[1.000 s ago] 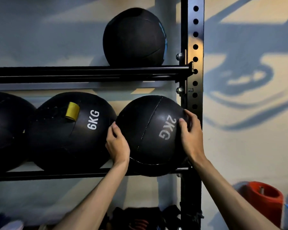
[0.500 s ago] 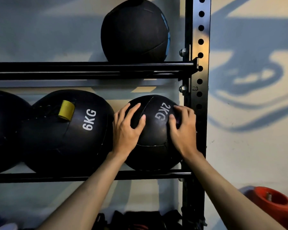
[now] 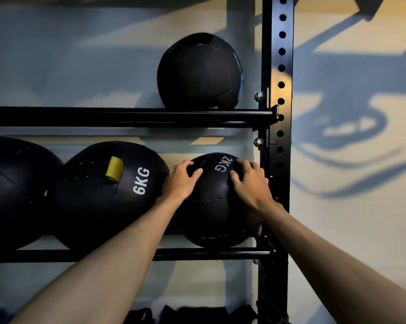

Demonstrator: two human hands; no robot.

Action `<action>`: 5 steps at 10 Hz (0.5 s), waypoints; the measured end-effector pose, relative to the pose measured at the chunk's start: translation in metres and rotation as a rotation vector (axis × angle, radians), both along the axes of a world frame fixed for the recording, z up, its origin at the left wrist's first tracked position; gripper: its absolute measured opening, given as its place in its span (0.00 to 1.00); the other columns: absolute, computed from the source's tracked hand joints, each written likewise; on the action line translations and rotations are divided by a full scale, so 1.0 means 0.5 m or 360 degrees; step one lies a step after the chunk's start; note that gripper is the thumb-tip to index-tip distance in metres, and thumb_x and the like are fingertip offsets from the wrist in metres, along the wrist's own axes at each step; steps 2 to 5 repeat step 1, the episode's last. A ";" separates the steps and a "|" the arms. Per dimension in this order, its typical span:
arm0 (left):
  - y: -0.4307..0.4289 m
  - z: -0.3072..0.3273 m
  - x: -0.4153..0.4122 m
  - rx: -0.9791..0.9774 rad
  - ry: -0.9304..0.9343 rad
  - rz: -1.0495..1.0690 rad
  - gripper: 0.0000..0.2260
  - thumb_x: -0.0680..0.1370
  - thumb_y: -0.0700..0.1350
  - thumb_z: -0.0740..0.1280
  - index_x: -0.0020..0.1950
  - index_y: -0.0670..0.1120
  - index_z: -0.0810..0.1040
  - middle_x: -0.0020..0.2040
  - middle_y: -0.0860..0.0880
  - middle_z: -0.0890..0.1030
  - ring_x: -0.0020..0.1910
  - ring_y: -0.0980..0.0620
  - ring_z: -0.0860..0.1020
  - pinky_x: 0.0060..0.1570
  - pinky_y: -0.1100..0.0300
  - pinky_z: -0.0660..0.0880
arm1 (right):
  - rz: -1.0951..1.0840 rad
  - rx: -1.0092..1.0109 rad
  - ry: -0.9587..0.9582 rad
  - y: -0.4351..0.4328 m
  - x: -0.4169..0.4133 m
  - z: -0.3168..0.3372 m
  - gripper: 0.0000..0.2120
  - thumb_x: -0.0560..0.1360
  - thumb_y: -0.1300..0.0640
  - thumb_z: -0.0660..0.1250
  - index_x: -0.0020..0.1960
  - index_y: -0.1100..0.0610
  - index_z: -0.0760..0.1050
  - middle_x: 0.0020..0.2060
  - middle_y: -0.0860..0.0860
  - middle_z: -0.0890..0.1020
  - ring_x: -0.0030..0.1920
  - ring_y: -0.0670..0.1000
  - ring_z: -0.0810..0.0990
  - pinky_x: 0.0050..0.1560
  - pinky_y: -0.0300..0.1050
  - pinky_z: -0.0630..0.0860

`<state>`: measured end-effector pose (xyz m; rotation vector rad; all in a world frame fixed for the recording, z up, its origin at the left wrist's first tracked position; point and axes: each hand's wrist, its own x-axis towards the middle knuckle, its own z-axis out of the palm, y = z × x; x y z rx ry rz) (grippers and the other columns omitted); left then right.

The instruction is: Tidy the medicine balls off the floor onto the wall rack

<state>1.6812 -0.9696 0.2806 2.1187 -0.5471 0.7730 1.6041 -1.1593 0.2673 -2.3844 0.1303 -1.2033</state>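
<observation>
The 2KG ball is basically racked, sitting on the lower rails right against the left side of the post. The left hand and right hand both hold its top, fingers spread wide and curved over it. The 6KG ball sits further left of the post, so I'd say only letting go remains. Floor's out of shot, so can't tell if more wait.

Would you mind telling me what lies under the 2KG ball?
The front lower rail runs just below the 2KG ball; any rear support is hidden by the ball.
</observation>
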 end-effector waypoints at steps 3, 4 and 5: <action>0.022 0.044 -0.015 -0.0201 -0.0038 -0.0056 0.08 0.78 0.54 0.68 0.53 0.52 0.81 0.52 0.49 0.84 0.55 0.47 0.81 0.55 0.53 0.78 | 0.0039 -0.0006 -0.0110 0.010 -0.034 0.044 0.20 0.79 0.49 0.60 0.70 0.53 0.71 0.66 0.56 0.73 0.68 0.57 0.68 0.69 0.59 0.67; 0.022 0.044 -0.015 -0.0201 -0.0038 -0.0056 0.08 0.78 0.54 0.68 0.53 0.52 0.81 0.52 0.49 0.84 0.55 0.47 0.81 0.55 0.53 0.78 | 0.0039 -0.0006 -0.0110 0.010 -0.034 0.044 0.20 0.79 0.49 0.60 0.70 0.53 0.71 0.66 0.56 0.73 0.68 0.57 0.68 0.69 0.59 0.67; 0.022 0.044 -0.015 -0.0201 -0.0038 -0.0056 0.08 0.78 0.54 0.68 0.53 0.52 0.81 0.52 0.49 0.84 0.55 0.47 0.81 0.55 0.53 0.78 | 0.0039 -0.0006 -0.0110 0.010 -0.034 0.044 0.20 0.79 0.49 0.60 0.70 0.53 0.71 0.66 0.56 0.73 0.68 0.57 0.68 0.69 0.59 0.67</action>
